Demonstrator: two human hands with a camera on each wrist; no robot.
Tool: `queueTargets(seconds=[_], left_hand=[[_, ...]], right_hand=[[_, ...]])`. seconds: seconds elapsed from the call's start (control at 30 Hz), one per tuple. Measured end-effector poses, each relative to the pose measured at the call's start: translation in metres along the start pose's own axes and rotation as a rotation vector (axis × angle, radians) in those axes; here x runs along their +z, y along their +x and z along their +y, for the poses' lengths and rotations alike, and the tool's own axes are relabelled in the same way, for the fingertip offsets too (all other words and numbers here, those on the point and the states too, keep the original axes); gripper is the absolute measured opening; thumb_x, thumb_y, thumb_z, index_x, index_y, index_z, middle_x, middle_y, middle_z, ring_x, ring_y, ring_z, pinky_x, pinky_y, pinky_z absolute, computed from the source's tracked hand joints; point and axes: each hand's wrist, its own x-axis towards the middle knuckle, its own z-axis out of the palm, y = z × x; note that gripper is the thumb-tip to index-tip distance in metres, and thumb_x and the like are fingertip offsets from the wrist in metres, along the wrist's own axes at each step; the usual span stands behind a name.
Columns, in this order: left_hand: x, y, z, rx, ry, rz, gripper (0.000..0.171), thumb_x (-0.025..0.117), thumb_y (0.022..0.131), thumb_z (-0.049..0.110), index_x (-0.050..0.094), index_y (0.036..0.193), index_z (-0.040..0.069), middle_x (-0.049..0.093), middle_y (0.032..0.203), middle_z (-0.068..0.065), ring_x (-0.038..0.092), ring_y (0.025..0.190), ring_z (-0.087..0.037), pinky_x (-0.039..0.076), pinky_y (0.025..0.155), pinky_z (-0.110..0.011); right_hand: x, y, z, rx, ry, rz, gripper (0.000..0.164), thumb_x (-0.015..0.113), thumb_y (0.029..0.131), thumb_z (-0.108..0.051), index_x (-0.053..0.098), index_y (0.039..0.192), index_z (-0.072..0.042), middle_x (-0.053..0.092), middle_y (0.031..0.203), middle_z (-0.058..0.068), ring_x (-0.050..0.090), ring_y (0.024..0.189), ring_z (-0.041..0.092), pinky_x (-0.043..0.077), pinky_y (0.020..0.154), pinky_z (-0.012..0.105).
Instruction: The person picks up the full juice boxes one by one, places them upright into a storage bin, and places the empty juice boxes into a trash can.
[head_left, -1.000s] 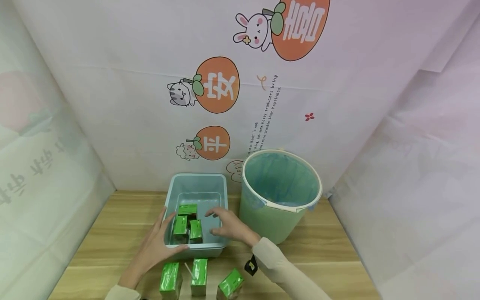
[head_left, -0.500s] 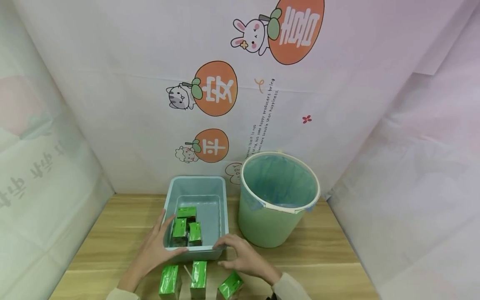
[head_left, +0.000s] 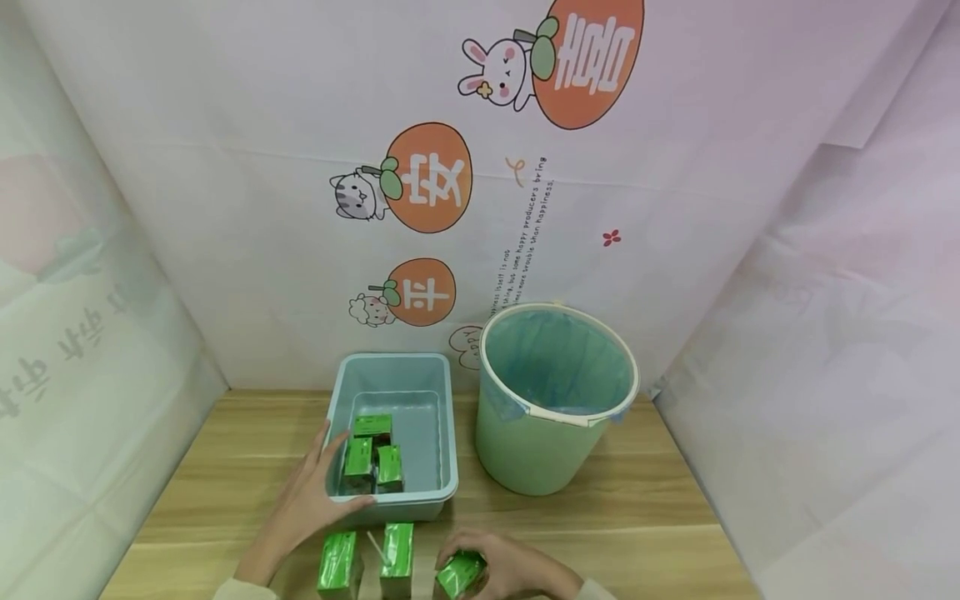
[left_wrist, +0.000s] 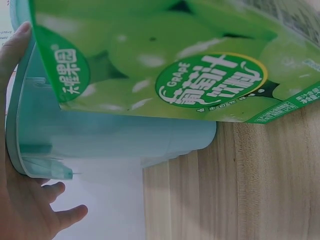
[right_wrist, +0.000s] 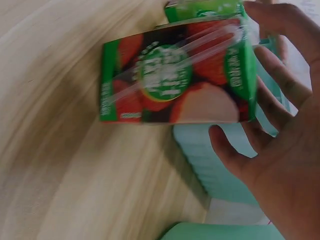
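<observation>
My left hand (head_left: 303,496) rests at the near left corner of a light blue plastic bin (head_left: 442,417), thumb along the near rim and fingers spread by the left side. Several green-topped juice boxes (head_left: 360,458) are inside it. In front of the bin stand a grape juice box (left_wrist: 165,65) and another juice box (head_left: 397,554) with a straw at its side. To their right, my right hand (head_left: 506,567) curves round a turned juice box (head_left: 461,573), fingers at its far side and thumb at the near side. A red-and-green carton (right_wrist: 170,75) fills the right wrist view.
A tall pale green trash can (head_left: 536,454) with a white rim and liner stands right of the bin. Printed white sheets (head_left: 300,275) enclose the wooden table (head_left: 600,533) at the back and sides.
My right hand has left the inside of the bin, moved toward me over the near rim and come round the rightmost juice box. The left hand has stayed at the bin's corner.
</observation>
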Motion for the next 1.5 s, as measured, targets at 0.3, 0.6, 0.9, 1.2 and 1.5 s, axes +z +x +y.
queueTargets(seconds=[0.3, 0.6, 0.9, 1.2, 1.5], left_hand=[[-0.002, 0.0, 0.002, -0.001, 0.01, -0.001, 0.115, 0.085, 0.078, 0.066, 0.027, 0.168, 0.023, 0.005, 0.177, -0.019, 0.032, 0.141, -0.07, 0.035, 0.098, -0.088], [0.002, 0.0, -0.001, 0.005, -0.004, 0.002, 0.115, 0.085, 0.078, 0.066, 0.029, 0.167, 0.021, 0.005, 0.176, -0.02, 0.031, 0.142, -0.069, 0.035, 0.098, -0.088], [-0.001, 0.001, 0.002, 0.014, 0.005, -0.002, 0.115, 0.085, 0.078, 0.066, 0.029, 0.167, 0.019, -0.001, 0.178, -0.014, 0.035, 0.137, -0.072, 0.041, 0.092, -0.089], [-0.003, 0.001, 0.003, 0.008, 0.008, -0.006, 0.115, 0.086, 0.078, 0.065, 0.028, 0.167, 0.019, -0.001, 0.178, -0.013, 0.034, 0.137, -0.072, 0.042, 0.09, -0.089], [-0.002, 0.0, 0.003, 0.017, -0.001, 0.005, 0.114, 0.088, 0.079, 0.06, 0.029, 0.167, 0.018, 0.001, 0.178, -0.014, 0.033, 0.139, -0.071, 0.043, 0.09, -0.088]], right_hand=[[0.006, -0.006, 0.01, 0.071, 0.121, 0.001, 0.038, 0.08, 0.095, -0.01, 0.066, 0.131, -0.008, 0.066, 0.128, 0.004, 0.058, 0.115, 0.002, 0.053, 0.096, 0.021], [0.003, 0.002, 0.013, 0.032, -0.13, -0.012, 0.037, 0.085, 0.091, -0.011, 0.068, 0.124, -0.016, 0.069, 0.119, -0.006, 0.058, 0.104, -0.006, 0.054, 0.087, 0.014], [0.004, 0.01, 0.014, -0.062, -0.217, -0.024, 0.038, 0.087, 0.087, -0.007, 0.068, 0.12, -0.011, 0.07, 0.116, -0.002, 0.059, 0.104, -0.006, 0.051, 0.089, 0.01], [-0.003, 0.005, 0.008, -0.061, -0.305, 0.025, 0.039, 0.088, 0.084, -0.011, 0.068, 0.118, -0.014, 0.072, 0.113, -0.005, 0.06, 0.1, -0.008, 0.051, 0.084, 0.006], [-0.02, 0.004, -0.015, -0.017, -0.446, 0.167, 0.043, 0.09, 0.074, -0.014, 0.069, 0.112, -0.016, 0.073, 0.1, -0.009, 0.057, 0.085, -0.01, 0.045, 0.072, 0.003]])
